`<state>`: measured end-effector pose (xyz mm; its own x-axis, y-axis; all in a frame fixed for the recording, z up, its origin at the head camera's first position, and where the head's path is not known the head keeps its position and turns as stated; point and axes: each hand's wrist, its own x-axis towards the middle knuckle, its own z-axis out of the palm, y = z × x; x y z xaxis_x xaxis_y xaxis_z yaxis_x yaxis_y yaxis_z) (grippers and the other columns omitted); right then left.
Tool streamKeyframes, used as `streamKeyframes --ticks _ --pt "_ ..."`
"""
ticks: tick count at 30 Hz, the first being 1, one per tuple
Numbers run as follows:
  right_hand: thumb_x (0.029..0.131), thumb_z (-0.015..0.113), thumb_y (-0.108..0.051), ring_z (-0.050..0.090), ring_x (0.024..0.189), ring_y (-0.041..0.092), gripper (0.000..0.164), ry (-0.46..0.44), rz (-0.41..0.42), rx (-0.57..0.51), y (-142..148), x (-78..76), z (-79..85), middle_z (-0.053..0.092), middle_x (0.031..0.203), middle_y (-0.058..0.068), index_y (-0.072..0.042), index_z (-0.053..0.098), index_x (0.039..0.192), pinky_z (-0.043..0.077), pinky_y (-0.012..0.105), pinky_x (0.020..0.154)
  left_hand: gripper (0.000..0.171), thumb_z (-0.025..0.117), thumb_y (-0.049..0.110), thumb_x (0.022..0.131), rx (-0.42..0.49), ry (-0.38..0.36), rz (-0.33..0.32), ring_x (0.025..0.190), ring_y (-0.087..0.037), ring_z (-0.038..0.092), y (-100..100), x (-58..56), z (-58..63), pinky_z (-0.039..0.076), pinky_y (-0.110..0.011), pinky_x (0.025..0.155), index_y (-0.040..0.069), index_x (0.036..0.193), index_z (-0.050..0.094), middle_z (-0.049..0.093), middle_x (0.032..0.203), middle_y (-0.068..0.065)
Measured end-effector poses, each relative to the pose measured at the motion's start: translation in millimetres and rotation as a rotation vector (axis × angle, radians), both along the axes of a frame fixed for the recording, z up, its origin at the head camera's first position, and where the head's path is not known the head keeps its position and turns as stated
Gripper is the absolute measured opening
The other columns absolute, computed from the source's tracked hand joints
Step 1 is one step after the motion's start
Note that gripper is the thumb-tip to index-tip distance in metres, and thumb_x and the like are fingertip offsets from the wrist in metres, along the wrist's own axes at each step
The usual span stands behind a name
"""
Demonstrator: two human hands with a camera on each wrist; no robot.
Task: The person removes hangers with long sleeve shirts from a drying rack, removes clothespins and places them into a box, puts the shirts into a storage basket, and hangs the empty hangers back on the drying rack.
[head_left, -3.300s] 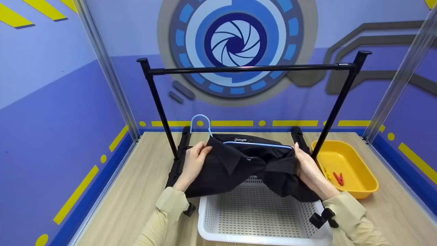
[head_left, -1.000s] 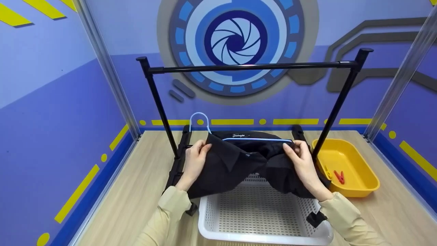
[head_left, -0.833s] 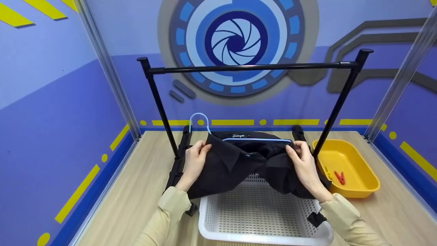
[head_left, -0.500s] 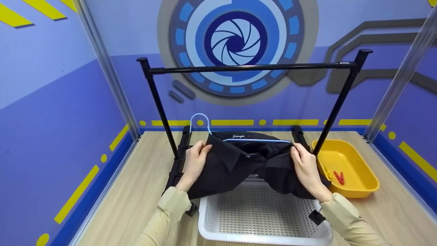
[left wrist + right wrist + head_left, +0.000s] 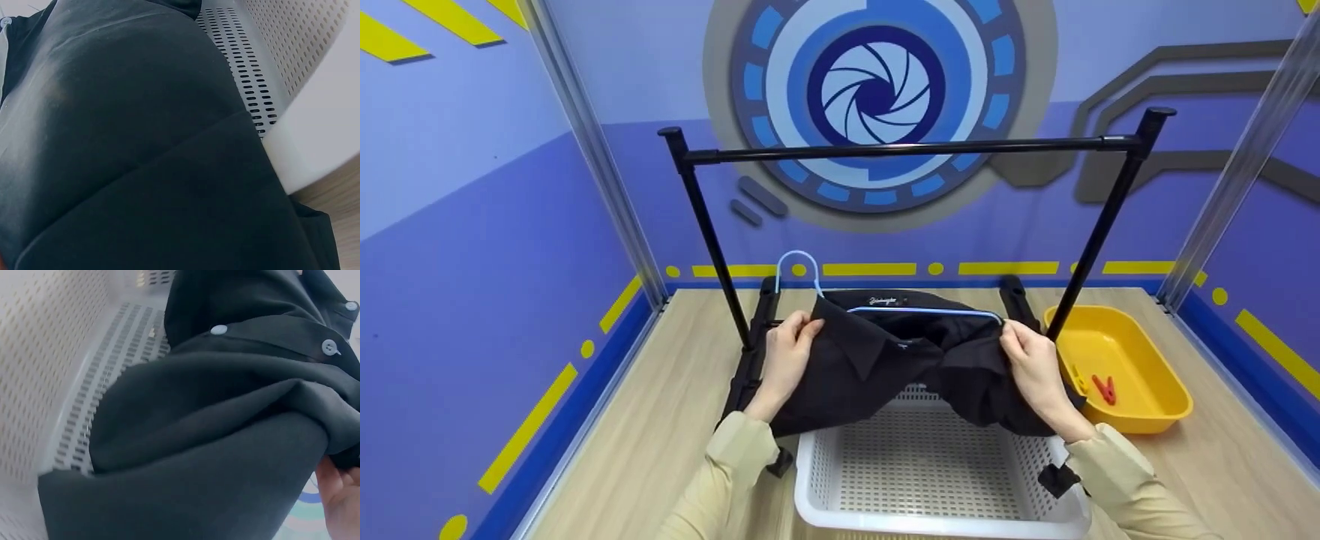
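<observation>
A black collared shirt (image 5: 840,375) is held up over the rear of a white basket. In the right wrist view, pale buttons show along the shirt (image 5: 225,439). A light blue hanger (image 5: 922,310) sits partly inside it, its hook standing up at the left and its bar crossing the neck opening. My left hand (image 5: 786,356) pinches the cloth beside the collar, just below the hook. My right hand (image 5: 1035,367) grips the shirt's other shoulder, thumb and fingers right at the hanger's bent end. The hanger's left arm is hidden under cloth.
Behind the shirt stands a black garment rack (image 5: 915,149) with a bare top bar. Below is the white perforated basket (image 5: 937,521). A yellow tub (image 5: 1155,360) at the right holds a red clothespin (image 5: 1104,390) and a yellow clothespin (image 5: 1080,381). Patterned walls enclose the wooden table (image 5: 660,420).
My right hand went from lying alongside the shoulder to pinching it over the hanger's end, then slid slightly right and down, baring the bar's bend. The left hand has kept its hold.
</observation>
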<state>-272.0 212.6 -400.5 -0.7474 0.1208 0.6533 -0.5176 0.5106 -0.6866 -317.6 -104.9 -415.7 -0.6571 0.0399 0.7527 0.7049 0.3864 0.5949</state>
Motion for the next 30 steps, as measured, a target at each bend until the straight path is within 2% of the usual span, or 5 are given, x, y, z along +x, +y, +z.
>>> streamKeyframes --ticks 4,9,17,23,30 --pt "0.088 0.044 0.008 0.025 0.049 0.006 0.034 -0.079 0.063 -0.155 -8.7 11.3 11.8 0.024 0.056 -0.003 0.002 0.032 0.057 0.02 0.022 0.049 0.021 0.06 0.007 0.087 0.008 -0.021 0.01 0.049 -0.009 0.032 0.3 0.9 -0.3 0.026 -0.025 0.048 0.003 0.069 0.05 0.033 0.056 0.007" --pt "0.092 0.042 0.006 0.028 0.05 0.006 0.036 -0.146 0.151 -0.302 -11.6 10.0 5.5 0.026 0.056 -0.003 0.005 0.03 0.058 0.023 0.021 0.05 0.022 0.06 0.01 0.088 0.035 -0.035 0.009 0.049 -0.009 0.032 0.3 -2.5 -4.5 0.026 -0.025 0.048 0.004 0.069 0.051 0.033 0.057 0.008" --pt "0.092 0.042 0.005 0.028 0.052 0.007 0.035 -0.139 0.17 -0.182 -16.0 13.1 2.7 0.026 0.058 -0.003 0.001 0.032 0.059 0.023 0.022 0.051 0.021 0.059 0.007 0.088 0.079 -0.093 -0.03 0.049 -0.012 0.031 2.2 -2.9 -2.3 0.025 -0.024 0.049 0.001 0.07 0.05 0.033 0.057 0.003" --pt "0.093 0.043 0.003 0.031 0.046 0.006 0.034 -0.243 0.231 -0.2 -15.8 12.3 4.8 0.031 0.054 -0.002 0.003 0.035 0.06 0.027 0.017 0.046 0.02 0.058 0.0 0.087 0.073 -0.088 -0.013 0.049 -0.013 0.029 4.4 -2.7 -1.4 0.023 -0.024 0.049 -0.004 0.069 0.049 0.032 0.056 -0.003" --pt "0.094 0.043 0.004 0.031 0.044 0.006 0.036 -0.362 0.335 -0.181 -18.5 12.1 3.4 0.029 0.053 -0.002 0.001 0.033 0.059 0.028 0.017 0.044 0.022 0.06 0.011 0.088 0.055 -0.06 -0.002 0.048 -0.011 0.031 5.7 -4.2 -3.1 0.024 -0.024 0.048 0.002 0.069 0.051 0.033 0.055 0.004"
